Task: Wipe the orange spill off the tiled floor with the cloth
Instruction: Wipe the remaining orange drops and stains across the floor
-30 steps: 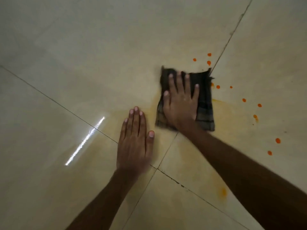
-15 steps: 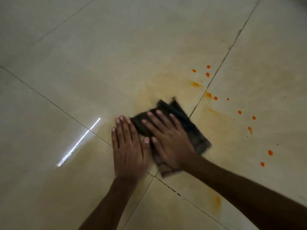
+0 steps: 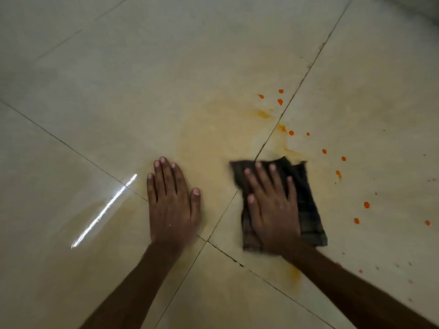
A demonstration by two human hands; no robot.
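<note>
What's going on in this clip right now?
A person is kneeling over a tiled floor, wiping up an orange spill. The right hand presses flat on a dark cloth, with the left hand flat on the bare tile beside it as a prop. A pale orange smear lies beyond the hands, and bright orange drops dot the tile to the right of the cloth, unwiped.
</note>
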